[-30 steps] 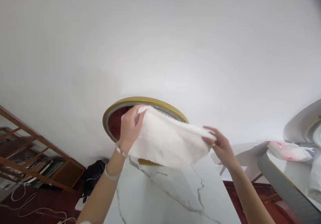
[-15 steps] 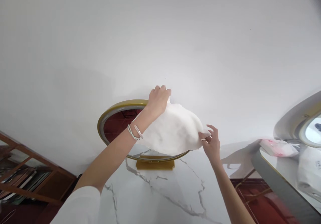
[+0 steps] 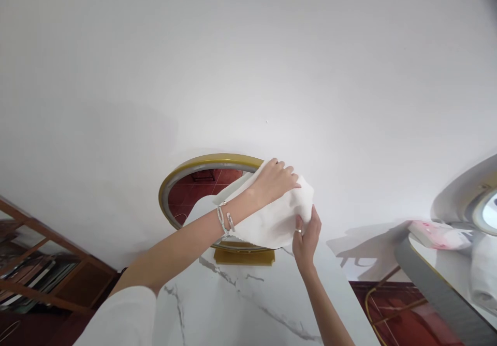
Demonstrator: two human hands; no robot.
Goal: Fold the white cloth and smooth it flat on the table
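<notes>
A round mirror with a gold rim (image 3: pixel 182 166) stands on a gold base (image 3: pixel 244 256) at the back of a white marble table (image 3: pixel 248 310), against a white wall. A white cloth (image 3: pixel 272 219) is draped over the mirror's right half. My left hand (image 3: pixel 274 180) lies on top of the cloth with its fingers pressed against it; bracelets circle that wrist. My right hand (image 3: pixel 306 232) grips the cloth's right edge from below, a ring on one finger. The mirror's right side is hidden by the cloth.
A wooden shelf with books (image 3: pixel 39 268) stands low at the left. At the right, a second table (image 3: pixel 446 279) carries a pink and white packet (image 3: pixel 437 232) and a white bag (image 3: pixel 483 279). The floor (image 3: pixel 404 320) is dark red.
My left hand has moved down and right, flattening the cloth on the mirror. My right hand has shifted left and closed on the cloth's edge. The cloth is more bunched up.
</notes>
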